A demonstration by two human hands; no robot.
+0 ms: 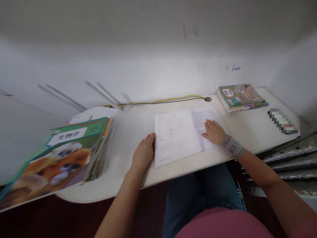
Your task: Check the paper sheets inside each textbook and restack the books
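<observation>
An open white booklet of printed pages (179,135) lies flat on the white desk (247,132) in front of me. My right hand (214,132) rests palm down on its right page, fingers together, with a grey band on the wrist. Flat on the desk, my left hand (144,152) touches the booklet's left edge with its fingertips. Neither hand grips anything.
A stack of books with a green cover and an orange animal picture (64,155) sits at the left. A smaller stack of books (241,97) lies at the back right, a phone (283,120) near the right edge. A yellow cable (168,99) runs along the wall.
</observation>
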